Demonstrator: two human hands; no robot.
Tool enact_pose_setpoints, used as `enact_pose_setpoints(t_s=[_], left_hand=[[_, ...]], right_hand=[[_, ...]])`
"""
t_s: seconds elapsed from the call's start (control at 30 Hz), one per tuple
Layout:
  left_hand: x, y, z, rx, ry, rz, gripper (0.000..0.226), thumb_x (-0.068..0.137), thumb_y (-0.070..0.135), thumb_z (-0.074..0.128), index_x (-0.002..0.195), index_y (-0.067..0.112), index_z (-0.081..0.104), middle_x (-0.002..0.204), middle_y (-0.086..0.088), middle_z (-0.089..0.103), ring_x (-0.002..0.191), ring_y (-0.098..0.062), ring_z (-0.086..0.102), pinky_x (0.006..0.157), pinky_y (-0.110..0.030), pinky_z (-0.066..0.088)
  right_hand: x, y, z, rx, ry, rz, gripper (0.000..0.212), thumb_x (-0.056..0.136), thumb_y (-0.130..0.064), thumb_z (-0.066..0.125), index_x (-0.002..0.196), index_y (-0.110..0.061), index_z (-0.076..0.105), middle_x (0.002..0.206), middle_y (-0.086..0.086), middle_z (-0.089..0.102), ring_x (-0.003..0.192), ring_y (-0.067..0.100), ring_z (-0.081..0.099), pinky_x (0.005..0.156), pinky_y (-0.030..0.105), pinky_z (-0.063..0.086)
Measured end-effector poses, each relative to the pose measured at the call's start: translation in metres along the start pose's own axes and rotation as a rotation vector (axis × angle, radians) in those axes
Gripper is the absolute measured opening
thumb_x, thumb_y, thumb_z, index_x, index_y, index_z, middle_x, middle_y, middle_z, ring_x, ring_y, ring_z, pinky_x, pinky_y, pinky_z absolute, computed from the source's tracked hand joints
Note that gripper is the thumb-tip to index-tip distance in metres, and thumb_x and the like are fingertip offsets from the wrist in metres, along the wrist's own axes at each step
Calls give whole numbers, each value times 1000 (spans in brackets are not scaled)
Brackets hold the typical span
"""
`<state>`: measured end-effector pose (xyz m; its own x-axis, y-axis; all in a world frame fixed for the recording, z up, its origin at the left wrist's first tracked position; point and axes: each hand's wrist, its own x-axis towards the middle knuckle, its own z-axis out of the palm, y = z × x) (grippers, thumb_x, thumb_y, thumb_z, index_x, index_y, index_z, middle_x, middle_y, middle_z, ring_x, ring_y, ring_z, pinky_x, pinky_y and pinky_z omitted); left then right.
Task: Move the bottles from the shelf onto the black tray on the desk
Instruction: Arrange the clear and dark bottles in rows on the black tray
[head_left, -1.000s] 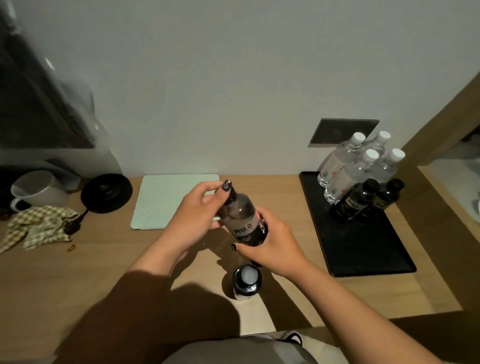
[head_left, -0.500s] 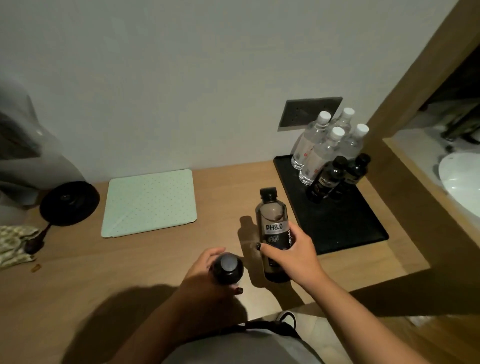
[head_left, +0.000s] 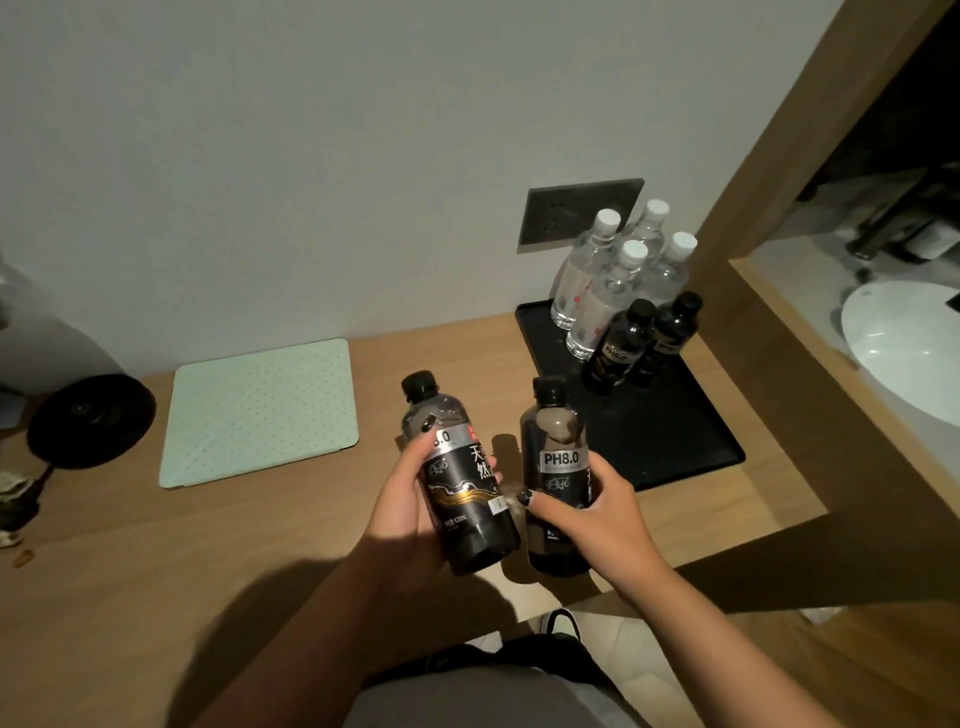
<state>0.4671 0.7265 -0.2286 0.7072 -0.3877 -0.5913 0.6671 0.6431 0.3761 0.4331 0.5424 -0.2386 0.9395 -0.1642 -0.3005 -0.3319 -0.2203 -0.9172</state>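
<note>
I hold two dark bottles above the desk (head_left: 260, 545), one in each hand. My left hand (head_left: 402, 512) wraps the left bottle (head_left: 462, 478), tilted with its cap away from me; my right hand (head_left: 597, 512) grips the right bottle (head_left: 558, 467), upright, label reading PH8.0. Just beyond them lies the black tray (head_left: 675, 447), with two more dark bottles (head_left: 641, 343) and four clear bottles (head_left: 618, 275) at its far end. A pale green mat (head_left: 260, 410) lies to the left.
</note>
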Motion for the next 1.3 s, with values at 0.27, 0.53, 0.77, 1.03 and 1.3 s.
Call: enact_pose_setpoints(t_s=[0.27,0.53,0.77,1.03,1.3], left_hand=[[36,-21,49,165,20,15,61,66,24,70,121,5,52,92,-17,72,73,-26,70,67,-39,57],[60,-51,70,187,42,-66,63,77,32,65,130,2,48,97,-14,68,83,-26,66,73,-38,58],[76,-61,84,-10,103,21,43,85,34,65,115,5,53,92,-10,64,81,-23,61,70,-34,58],[84,-74,94,-51,161,66,39,80,31,62,110,7,55,85,-10,68,78,-22,65,93,-39,46],[79,-83,110,-8,148,56,36,77,28,62,104,6,57,82,-12,69,73,-21,67,83,-39,53]], right_hand=[[25,10,-52,-36,140,8,42,68,-17,82,102,-27,59,95,-11,67,87,-3,61,70,12,45],[96,37,-108,-210,298,55,66,63,-23,86,119,-17,52,111,-1,59,99,14,55,82,27,43],[146,55,-119,-290,256,31,61,64,-16,85,117,-13,54,124,9,50,111,25,53,85,27,41],[164,67,-114,-315,234,-136,61,64,-10,85,118,-4,55,124,14,54,114,27,54,89,23,39],[169,75,-121,-347,183,-81,74,63,-15,86,127,-6,50,130,12,52,121,27,51,98,29,41]])
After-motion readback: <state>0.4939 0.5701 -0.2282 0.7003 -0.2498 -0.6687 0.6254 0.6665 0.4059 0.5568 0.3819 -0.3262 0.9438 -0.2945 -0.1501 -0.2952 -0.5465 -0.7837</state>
